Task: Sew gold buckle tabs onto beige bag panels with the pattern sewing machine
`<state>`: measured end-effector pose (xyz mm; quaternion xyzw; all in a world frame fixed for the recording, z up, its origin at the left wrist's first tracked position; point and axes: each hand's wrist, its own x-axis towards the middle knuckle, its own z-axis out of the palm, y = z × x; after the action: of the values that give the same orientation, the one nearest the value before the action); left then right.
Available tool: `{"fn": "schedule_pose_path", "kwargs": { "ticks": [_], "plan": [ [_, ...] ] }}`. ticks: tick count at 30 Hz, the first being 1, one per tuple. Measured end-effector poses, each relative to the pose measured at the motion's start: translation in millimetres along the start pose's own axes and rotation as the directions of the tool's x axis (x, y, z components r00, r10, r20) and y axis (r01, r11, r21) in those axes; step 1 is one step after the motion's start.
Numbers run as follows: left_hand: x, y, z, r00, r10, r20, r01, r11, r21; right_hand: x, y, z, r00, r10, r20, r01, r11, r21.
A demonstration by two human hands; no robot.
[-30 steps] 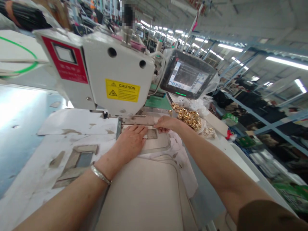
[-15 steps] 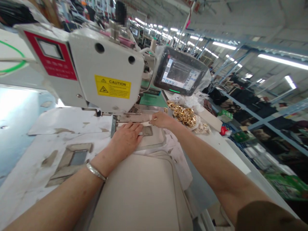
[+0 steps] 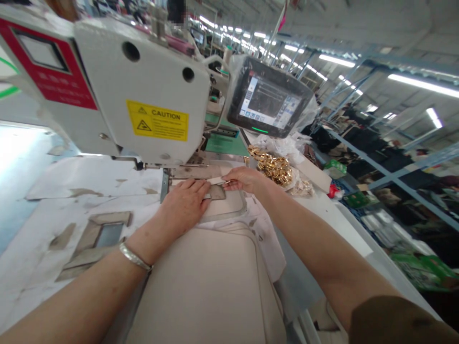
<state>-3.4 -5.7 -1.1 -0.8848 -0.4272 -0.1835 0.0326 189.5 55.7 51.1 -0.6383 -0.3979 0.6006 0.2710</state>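
Note:
My left hand (image 3: 184, 206) lies flat, fingers together, on a beige leather panel (image 3: 211, 282) and on the clear clamp frame (image 3: 229, 210) under the head of a white sewing machine (image 3: 143, 91). My right hand (image 3: 244, 179) is pinched on a small pale strap piece with a gold fitting (image 3: 217, 180), held at the clamp's dark rectangular opening (image 3: 217, 192) just in front of the needle area. A silver bangle (image 3: 134, 257) sits on my left wrist.
A touchscreen panel (image 3: 267, 102) wrapped in plastic stands right of the machine. A heap of gold metal fittings (image 3: 276, 168) lies in a plastic bag beside it. White paper covers the table (image 3: 71, 229) at left. Shelving with dark goods runs along the right.
The view has shifted closer and to the right. My right hand has drawn the small strap piece slightly left, toward the clamp opening. My left hand stays flat in place.

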Motion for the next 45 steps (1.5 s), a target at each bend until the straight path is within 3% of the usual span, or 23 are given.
{"fn": "schedule_pose_path", "kwargs": {
  "ticks": [4,9,12,16,21,27,33,36,42,45],
  "plan": [
    [0.1,0.6,-0.4,1.0,-0.009,-0.018,0.009,1.0,-0.018,-0.1,-0.7,2.5,1.0,0.004,-0.028,-0.006,0.998,-0.064],
    [-2.0,0.0,-2.8,1.0,-0.005,0.004,0.005,1.0,0.008,-0.3,-1.1,8.3,0.986,-0.064,-0.151,-0.005,0.908,-0.419],
    [-0.3,5.2,-1.0,1.0,-0.028,0.0,0.028,0.999,0.028,-0.3,-1.5,8.5,0.99,-0.048,-0.131,-0.029,0.846,-0.532],
    [13.4,23.3,7.7,1.0,0.007,0.0,-0.007,1.0,0.013,-2.8,-0.5,5.3,0.999,0.024,-0.037,-0.039,0.871,-0.49],
    [21.9,35.0,3.6,0.999,-0.052,0.001,0.052,0.998,0.025,-3.7,8.0,3.3,0.996,-0.075,-0.051,0.044,0.892,-0.45],
    [-15.3,14.2,-22.7,0.974,-0.224,-0.021,0.225,0.964,0.14,1.9,20.0,0.7,0.983,-0.168,-0.07,0.121,0.892,-0.435],
    [-33.6,6.3,-20.1,0.958,-0.282,-0.05,0.285,0.922,0.262,4.5,25.5,2.2,0.976,-0.21,-0.056,0.164,0.878,-0.45],
    [-30.2,7.7,-19.2,0.956,-0.291,-0.034,0.289,0.918,0.273,5.1,21.8,1.7,0.983,-0.183,-0.031,0.147,0.868,-0.474],
    [-26.5,6.1,-21.9,0.962,-0.273,-0.01,0.267,0.93,0.252,3.5,4.9,-3.8,1.0,0.003,0.015,0.004,0.905,-0.425],
    [-28.7,2.2,-23.1,0.963,-0.271,-0.014,0.266,0.933,0.244,6.9,2.4,-2.7,1.0,-0.001,0.002,0.002,0.889,-0.457]
  ]
}}
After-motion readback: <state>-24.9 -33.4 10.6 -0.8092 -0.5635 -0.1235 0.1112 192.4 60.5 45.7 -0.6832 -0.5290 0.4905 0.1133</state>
